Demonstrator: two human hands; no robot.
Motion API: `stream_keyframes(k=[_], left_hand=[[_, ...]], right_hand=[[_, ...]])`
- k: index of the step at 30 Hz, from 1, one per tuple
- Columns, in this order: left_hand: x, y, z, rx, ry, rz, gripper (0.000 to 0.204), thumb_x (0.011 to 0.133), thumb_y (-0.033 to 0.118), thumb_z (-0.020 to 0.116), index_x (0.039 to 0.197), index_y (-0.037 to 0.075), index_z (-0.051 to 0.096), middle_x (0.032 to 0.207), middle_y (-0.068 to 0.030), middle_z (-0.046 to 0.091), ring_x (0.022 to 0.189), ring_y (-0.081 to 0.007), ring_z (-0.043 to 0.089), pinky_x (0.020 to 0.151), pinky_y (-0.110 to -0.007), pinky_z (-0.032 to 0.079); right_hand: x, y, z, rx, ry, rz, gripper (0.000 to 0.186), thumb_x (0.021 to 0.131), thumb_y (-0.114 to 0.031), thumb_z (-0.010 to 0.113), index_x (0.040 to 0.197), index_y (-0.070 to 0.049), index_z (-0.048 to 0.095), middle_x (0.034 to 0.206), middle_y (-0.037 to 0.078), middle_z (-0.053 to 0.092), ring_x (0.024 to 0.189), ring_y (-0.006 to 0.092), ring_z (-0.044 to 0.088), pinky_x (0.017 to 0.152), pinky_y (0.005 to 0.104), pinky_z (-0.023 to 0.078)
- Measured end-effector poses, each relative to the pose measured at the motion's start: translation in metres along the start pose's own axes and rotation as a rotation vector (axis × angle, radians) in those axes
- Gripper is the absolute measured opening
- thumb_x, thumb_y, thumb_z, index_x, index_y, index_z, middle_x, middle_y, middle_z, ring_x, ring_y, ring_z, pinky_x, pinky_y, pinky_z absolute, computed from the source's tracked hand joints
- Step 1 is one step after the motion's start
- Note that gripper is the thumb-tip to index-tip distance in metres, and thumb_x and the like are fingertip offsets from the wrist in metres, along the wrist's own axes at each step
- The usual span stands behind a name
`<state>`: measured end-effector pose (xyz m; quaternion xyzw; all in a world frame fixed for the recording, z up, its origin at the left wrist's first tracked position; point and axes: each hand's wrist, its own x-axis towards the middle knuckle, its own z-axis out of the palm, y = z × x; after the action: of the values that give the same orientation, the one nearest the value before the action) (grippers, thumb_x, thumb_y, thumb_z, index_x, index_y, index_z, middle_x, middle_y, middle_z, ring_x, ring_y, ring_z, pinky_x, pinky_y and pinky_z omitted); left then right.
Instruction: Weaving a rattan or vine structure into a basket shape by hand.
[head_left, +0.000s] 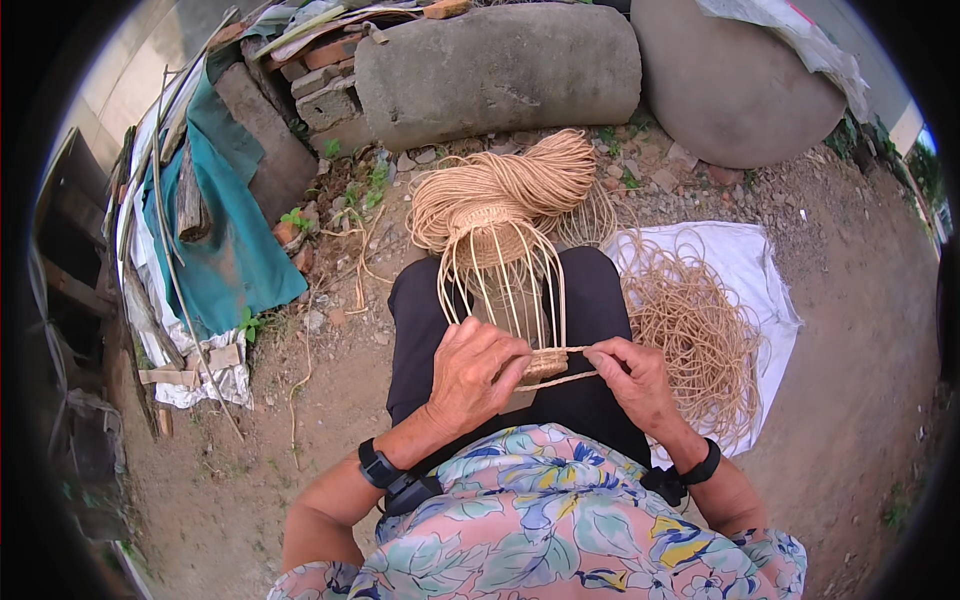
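Across my lap lies a partly woven basket frame (510,275), with pale ribs running lengthwise between two woven bands. My left hand (475,365) is closed at the near woven band (545,367), thumb and fingers pinched around the frame's edge. A strand of tan cord (562,381) loops from that band to my right hand (630,375), which pinches it between thumb and forefinger just to the right. Beyond the far band rests a thick bundle of twisted cord (510,190). Part of the near band is hidden behind my left fingers.
A loose heap of cord (690,330) lies on a white sheet (780,320) to my right. Ahead stand a stone cylinder (500,75) and a round stone slab (740,90). On the left are a teal cloth (225,230), sticks and stacked bricks (328,80).
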<state>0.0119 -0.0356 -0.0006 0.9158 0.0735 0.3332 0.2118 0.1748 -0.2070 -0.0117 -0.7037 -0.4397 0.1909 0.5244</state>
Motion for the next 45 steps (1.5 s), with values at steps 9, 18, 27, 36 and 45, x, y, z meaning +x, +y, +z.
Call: stream_keyframes(k=[9, 18, 27, 36, 45], left_hand=[[0.009, 0.007, 0.000, 0.118, -0.119, 0.012, 0.027, 0.068, 0.019, 0.080, 0.090, 0.011, 0.065, 0.075, -0.0035, 0.059, 0.074, -0.0213, 0.056, 0.067, -0.035, 0.038], [0.000, -0.004, 0.009, -0.025, -0.096, -0.122, 0.018, 0.076, 0.019, 0.076, 0.086, 0.009, 0.064, 0.068, -0.0014, 0.060, 0.058, -0.0176, 0.056, 0.066, -0.031, 0.037], [0.006, 0.004, 0.023, -0.015, -0.093, -0.321, 0.012, 0.076, 0.010, 0.069, 0.079, 0.010, 0.057, 0.060, 0.0005, 0.055, 0.050, -0.0157, 0.053, 0.060, -0.031, 0.036], [0.002, 0.004, 0.015, 0.076, -0.189, -0.086, 0.046, 0.064, 0.026, 0.084, 0.095, 0.008, 0.055, 0.079, -0.0092, 0.059, 0.067, -0.0264, 0.060, 0.063, -0.038, 0.045], [0.007, 0.008, 0.008, 0.061, -0.291, -0.140, 0.037, 0.066, 0.022, 0.083, 0.088, 0.005, 0.058, 0.081, -0.0111, 0.060, 0.072, -0.0289, 0.063, 0.061, -0.038, 0.051]], right_hand=[[0.016, -0.001, 0.010, 1.228, -0.163, 0.432, 0.030, 0.099, -0.026, 0.053, 0.114, 0.000, 0.057, 0.074, 0.003, 0.058, 0.062, 0.0090, 0.056, 0.057, 0.0257, 0.049], [0.032, 0.023, 0.000, 0.964, -0.044, 0.483, 0.019, 0.097, -0.021, 0.056, 0.096, -0.003, 0.060, 0.073, 0.002, 0.062, 0.061, 0.0084, 0.059, 0.054, 0.0229, 0.050], [0.092, -0.008, 0.028, 0.219, -0.221, -0.160, 0.014, 0.090, -0.011, 0.059, 0.100, -0.001, 0.062, 0.090, 0.007, 0.065, 0.078, 0.0186, 0.062, 0.071, 0.0303, 0.049], [0.078, -0.013, 0.047, -0.164, -0.121, -0.091, 0.021, 0.081, -0.002, 0.057, 0.102, 0.000, 0.056, 0.078, 0.013, 0.059, 0.065, 0.0302, 0.059, 0.063, 0.0375, 0.048], [0.026, 0.030, -0.007, -0.156, -0.072, 0.208, 0.008, 0.087, -0.008, 0.062, 0.091, -0.002, 0.058, 0.067, 0.003, 0.056, 0.059, 0.0108, 0.052, 0.052, 0.0288, 0.043]])
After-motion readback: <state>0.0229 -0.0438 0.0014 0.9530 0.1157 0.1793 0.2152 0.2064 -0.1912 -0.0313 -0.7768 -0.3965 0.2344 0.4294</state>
